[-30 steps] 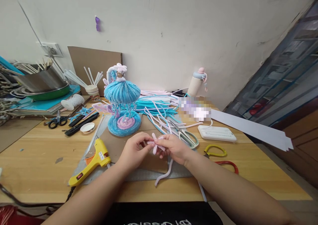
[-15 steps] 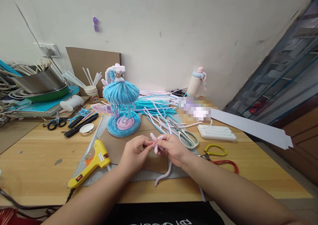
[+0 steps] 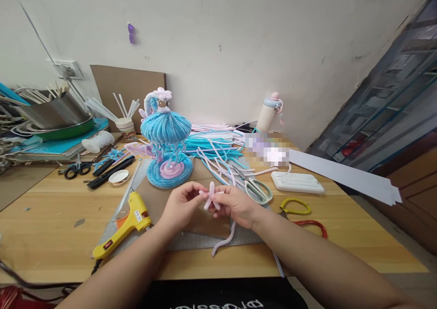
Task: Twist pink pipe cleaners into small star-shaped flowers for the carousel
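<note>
Between both hands is a small pale pink star-shaped flower of fuzzy pipe cleaner, its petals spread apart. My left hand pinches a petal on its left side with thumb and forefinger. From the right, my right hand grips another petal, its other fingers curled below. Beneath them lies a brown cardboard sheet on a grey mat. A loose pink pipe cleaner trails below the right hand. Behind stands a blue jellyfish-like pipe-cleaner piece on a round blue and pink base.
A yellow glue gun lies left of the hands. Pale-handled scissors, red-and-yellow-handled scissors and a white power bank lie at right. Blue and pink pipe cleaners are heaped behind; a bottle stands by the wall.
The pink flower has turned between the fingers, so its star shape now faces the camera more fully. Both hands keep nearly the same place.
</note>
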{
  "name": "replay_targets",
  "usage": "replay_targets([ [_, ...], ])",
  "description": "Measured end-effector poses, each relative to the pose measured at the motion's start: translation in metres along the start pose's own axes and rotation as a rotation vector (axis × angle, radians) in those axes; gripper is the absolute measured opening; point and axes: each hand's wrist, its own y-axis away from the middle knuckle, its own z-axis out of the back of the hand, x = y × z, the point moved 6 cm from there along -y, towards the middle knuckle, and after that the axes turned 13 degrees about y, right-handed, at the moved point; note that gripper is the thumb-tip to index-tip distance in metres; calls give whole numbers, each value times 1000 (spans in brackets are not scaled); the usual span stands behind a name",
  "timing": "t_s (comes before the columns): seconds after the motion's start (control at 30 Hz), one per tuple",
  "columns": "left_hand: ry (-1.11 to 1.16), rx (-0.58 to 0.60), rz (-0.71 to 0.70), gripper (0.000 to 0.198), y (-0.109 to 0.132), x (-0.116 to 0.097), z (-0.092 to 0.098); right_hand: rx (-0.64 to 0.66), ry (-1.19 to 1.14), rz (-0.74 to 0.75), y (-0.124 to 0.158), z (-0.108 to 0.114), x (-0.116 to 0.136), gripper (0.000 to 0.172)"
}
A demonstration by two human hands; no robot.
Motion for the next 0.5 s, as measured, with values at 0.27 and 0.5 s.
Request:
replay_targets([
  [0.27, -46, -27, -46, 17, 3, -6, -2, -173, 110, 99, 0, 10, 12, 26],
  [0.5, 140, -106, 140, 21, -1, 6, 3, -163, 197, 170, 0, 6, 13, 25],
])
